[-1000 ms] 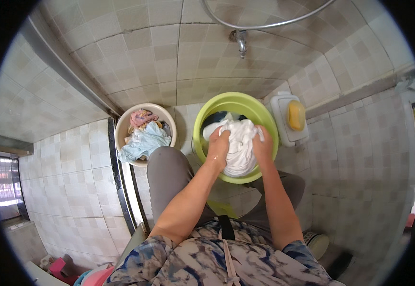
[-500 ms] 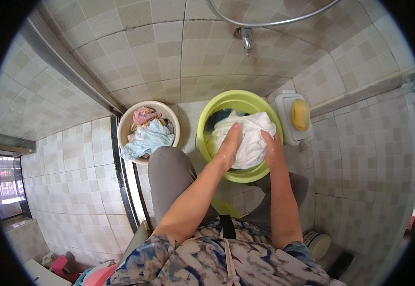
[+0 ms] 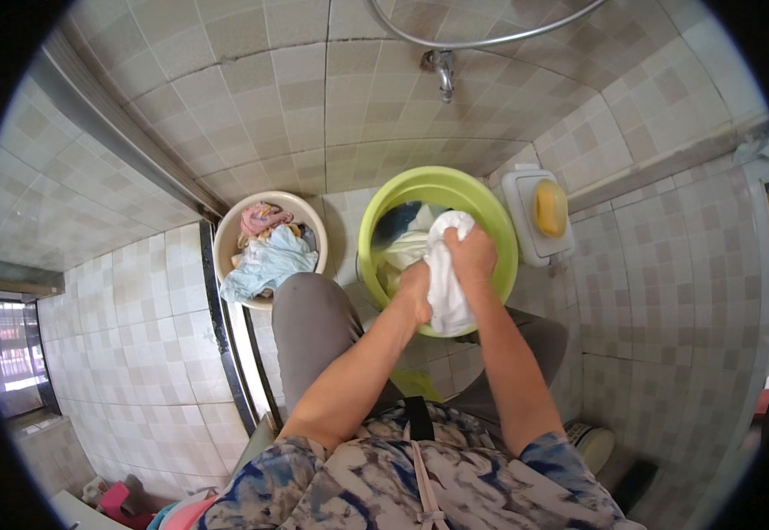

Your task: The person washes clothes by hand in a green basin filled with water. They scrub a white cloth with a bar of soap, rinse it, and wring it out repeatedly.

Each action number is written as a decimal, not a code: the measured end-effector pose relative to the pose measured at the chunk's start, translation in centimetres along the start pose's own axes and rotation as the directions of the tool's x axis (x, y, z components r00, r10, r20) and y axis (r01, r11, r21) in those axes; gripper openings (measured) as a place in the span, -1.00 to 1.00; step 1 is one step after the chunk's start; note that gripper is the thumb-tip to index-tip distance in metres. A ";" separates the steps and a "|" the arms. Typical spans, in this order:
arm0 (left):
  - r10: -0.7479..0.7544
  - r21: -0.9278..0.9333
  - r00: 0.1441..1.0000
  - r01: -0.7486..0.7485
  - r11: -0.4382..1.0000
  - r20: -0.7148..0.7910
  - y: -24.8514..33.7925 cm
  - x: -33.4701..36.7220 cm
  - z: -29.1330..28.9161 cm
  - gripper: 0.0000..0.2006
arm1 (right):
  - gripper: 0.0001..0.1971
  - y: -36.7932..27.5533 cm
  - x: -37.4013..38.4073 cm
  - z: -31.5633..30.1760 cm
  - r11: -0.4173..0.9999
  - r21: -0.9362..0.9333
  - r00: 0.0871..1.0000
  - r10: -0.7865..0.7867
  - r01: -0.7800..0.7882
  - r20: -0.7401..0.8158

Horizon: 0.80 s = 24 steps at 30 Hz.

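Head view: left and right fingers (image 3: 414, 288) (image 3: 473, 247) clench white cloth (image 3: 443, 278); basin (image 3: 274, 196) and box (image 3: 518, 208) flank tub (image 3: 496, 225).

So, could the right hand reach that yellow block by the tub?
Probably yes: the yellow block lies uncovered just right of the green tub, with only that tub's rim between. But the right hand grips white cloth, so it would likely need to let go first.
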<state>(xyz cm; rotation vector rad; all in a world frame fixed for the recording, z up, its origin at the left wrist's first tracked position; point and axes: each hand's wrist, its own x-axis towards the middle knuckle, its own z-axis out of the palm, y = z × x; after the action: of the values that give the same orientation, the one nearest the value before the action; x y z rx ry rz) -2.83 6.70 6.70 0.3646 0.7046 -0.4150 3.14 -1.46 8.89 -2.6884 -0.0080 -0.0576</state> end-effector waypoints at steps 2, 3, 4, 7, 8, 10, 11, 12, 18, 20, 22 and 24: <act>0.062 0.002 0.998 -0.062 0.998 -0.014 1.2 -1.5 1.3 -0.64 | -0.55 -0.2 -0.6 -0.4 0.977 0.200 0.997 -0.064 0.069 -0.032; 0.085 -0.009 0.996 -0.085 0.996 -0.027 1.1 -1.7 1.3 -0.64 | -0.55 0.2 -1.5 -0.6 0.953 0.286 0.995 -0.093 0.100 -0.039; 0.379 0.197 0.920 -0.391 0.899 0.098 -0.4 3.9 -3.3 -0.65 | -0.59 -0.7 -3.0 -0.1 0.950 0.311 0.997 -0.044 0.023 0.062; 0.492 0.017 0.817 -0.520 0.854 0.303 -0.7 6.1 -6.1 -0.68 | -0.60 -5.1 -8.9 -1.0 0.869 0.397 0.953 -0.295 0.295 -0.064; 0.457 -0.059 0.832 -0.463 0.884 0.314 -0.3 5.4 -5.7 -0.69 | -0.60 -4.9 -8.5 -0.9 0.891 0.345 0.954 -0.294 0.294 -0.055; 0.432 0.086 0.878 -0.456 0.886 0.204 -0.5 8.2 -8.6 -0.70 | -0.60 -5.0 -6.9 -0.4 0.919 0.248 0.951 -0.308 0.305 -0.029; 0.299 0.018 0.947 -0.303 0.953 0.116 0.2 4.8 -4.7 -0.68 | -0.60 -2.6 -4.4 0.2 0.980 0.153 0.990 -0.119 0.129 -0.071; 0.184 -0.074 0.983 -0.183 0.980 0.006 1.7 0.3 -1.1 -0.66 | -0.59 -1.0 -2.5 0.0 0.984 0.172 0.997 -0.035 0.047 -0.075; 0.462 0.154 0.836 -0.519 0.841 0.296 3.9 -3.8 1.6 -0.78 | -0.56 5.7 -0.7 1.1 0.802 0.592 0.997 -0.056 0.078 -0.056; 0.649 0.521 0.684 -0.707 0.479 0.332 3.3 -3.5 0.8 -0.81 | -0.56 5.5 -1.7 -0.8 0.549 0.820 0.984 0.030 -0.162 0.174; 0.767 0.618 0.370 -0.785 -0.043 0.524 2.0 -3.3 0.7 -0.82 | -0.55 6.1 -2.6 -1.9 0.296 0.911 0.949 -0.035 -0.288 0.312; 0.667 0.641 0.340 -0.718 -0.271 0.663 1.2 -3.9 0.7 -0.79 | -0.55 5.8 -3.3 -2.6 0.060 0.918 0.910 -0.125 -0.392 0.396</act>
<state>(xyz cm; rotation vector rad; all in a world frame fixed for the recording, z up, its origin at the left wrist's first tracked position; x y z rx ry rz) -4.56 8.35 10.15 1.8692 -0.0648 0.4784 -0.20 -7.86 8.56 -1.1418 0.0712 0.4130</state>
